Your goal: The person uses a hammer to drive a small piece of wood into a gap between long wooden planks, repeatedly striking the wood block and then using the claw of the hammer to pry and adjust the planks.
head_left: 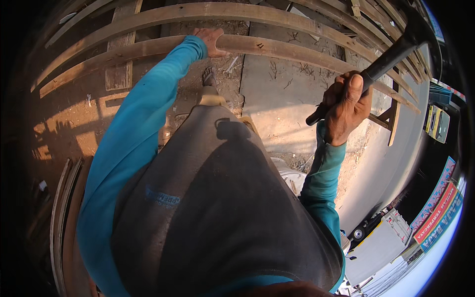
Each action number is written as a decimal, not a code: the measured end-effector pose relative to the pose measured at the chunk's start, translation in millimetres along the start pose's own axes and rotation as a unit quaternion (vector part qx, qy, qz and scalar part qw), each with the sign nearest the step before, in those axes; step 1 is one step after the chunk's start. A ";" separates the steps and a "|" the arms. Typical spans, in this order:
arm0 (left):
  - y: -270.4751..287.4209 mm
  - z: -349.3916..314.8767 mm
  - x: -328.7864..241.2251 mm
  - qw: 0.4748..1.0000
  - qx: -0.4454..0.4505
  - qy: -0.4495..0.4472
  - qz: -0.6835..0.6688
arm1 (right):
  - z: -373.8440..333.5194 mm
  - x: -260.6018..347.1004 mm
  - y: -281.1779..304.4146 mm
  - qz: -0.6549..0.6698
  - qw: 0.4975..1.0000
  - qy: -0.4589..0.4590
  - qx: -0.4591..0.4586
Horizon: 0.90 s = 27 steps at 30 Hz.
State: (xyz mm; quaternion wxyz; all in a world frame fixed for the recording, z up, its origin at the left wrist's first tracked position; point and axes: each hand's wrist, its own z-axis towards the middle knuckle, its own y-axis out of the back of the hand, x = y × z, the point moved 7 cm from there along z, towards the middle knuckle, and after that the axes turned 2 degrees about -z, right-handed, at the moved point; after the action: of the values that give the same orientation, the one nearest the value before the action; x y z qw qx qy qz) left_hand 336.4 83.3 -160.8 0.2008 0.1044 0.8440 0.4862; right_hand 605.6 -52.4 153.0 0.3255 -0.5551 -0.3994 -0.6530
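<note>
"What's up close?"

"From here, I see the right hand [348, 105] closed around a black hammer [389, 63]. The left hand [212, 40] lies across the nearer wooden beam [282, 50]; I can't tell whether it's clamped on or just resting."

"Farther out?"

"I see 1 long beam [247, 12] just beyond, a foot [210, 78] below, a white truck [373, 252] at lower right."

so there's blue lettering [163, 197] on the dark shirt [222, 198], plus pale capitals [437, 212] on a red banner [431, 221] and bigger letters [449, 213] on the blue strip [443, 228] beside it
</note>
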 end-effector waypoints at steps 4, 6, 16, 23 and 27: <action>24.8 16.1 5.4 1.000 -0.029 -0.003 0.000 | 28.1 43.4 5.6 0.173 0.925 0.335 0.050; 43.5 19.5 -1.3 0.999 -0.032 -0.011 -0.010 | 10.5 -52.8 1.6 0.074 0.982 0.171 0.017; -4.4 -6.4 -6.0 0.999 -0.036 -0.015 -0.016 | -29.5 -30.3 3.8 0.007 0.999 -0.045 0.029; 16.8 4.0 -11.8 1.000 -0.023 -0.008 0.001 | -37.5 -103.5 11.9 -0.059 0.992 0.105 0.024; 47.0 16.6 -6.7 0.999 -0.039 -0.020 -0.014 | -57.1 -184.8 -19.8 -0.271 0.918 -0.178 0.228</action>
State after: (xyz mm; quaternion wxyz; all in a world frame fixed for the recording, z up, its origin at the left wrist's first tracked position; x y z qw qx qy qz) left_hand 348.8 117.5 -126.0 0.2278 0.0945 0.8215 0.5141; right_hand 593.5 -96.9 -35.9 0.1772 -0.4433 -0.7238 -0.4982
